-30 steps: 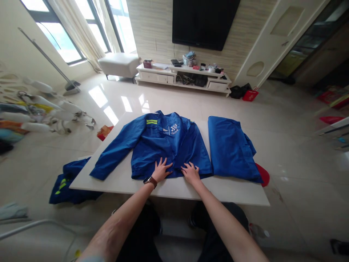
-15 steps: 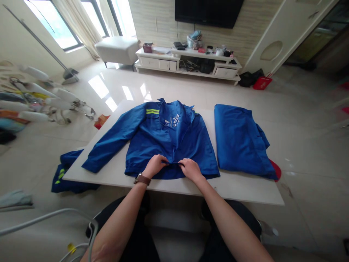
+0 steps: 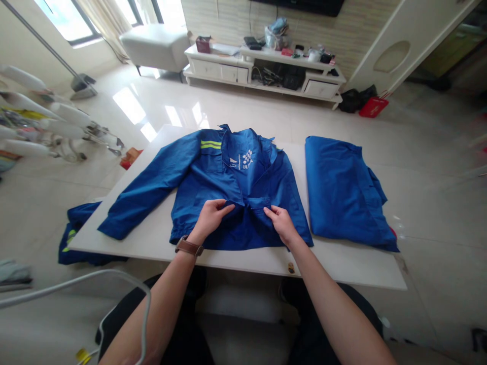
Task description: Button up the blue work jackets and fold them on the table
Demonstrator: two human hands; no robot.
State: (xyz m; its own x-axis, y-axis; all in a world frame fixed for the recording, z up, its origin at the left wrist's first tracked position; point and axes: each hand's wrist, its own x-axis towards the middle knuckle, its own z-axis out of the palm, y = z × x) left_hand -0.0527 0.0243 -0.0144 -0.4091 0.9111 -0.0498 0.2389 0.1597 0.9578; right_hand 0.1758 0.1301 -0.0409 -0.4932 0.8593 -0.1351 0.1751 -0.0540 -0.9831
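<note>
While the left hand [image 3: 211, 215] pinches one lower front edge of the blue work jacket [image 3: 205, 175], thumb against fingers, the right hand [image 3: 280, 223] nips the opposite edge just as narrowly. Spread mid-table, the jacket appears not yet fastened or folded: its front gapes toward the collar, and one creased sleeve stretches left. To its right, another blue garment [image 3: 337, 192] already lies folded, a flat slab on the smooth white table [image 3: 342, 266]. Far beyond stands a white drawer-fronted TV cabinet [image 3: 213, 69].
</note>
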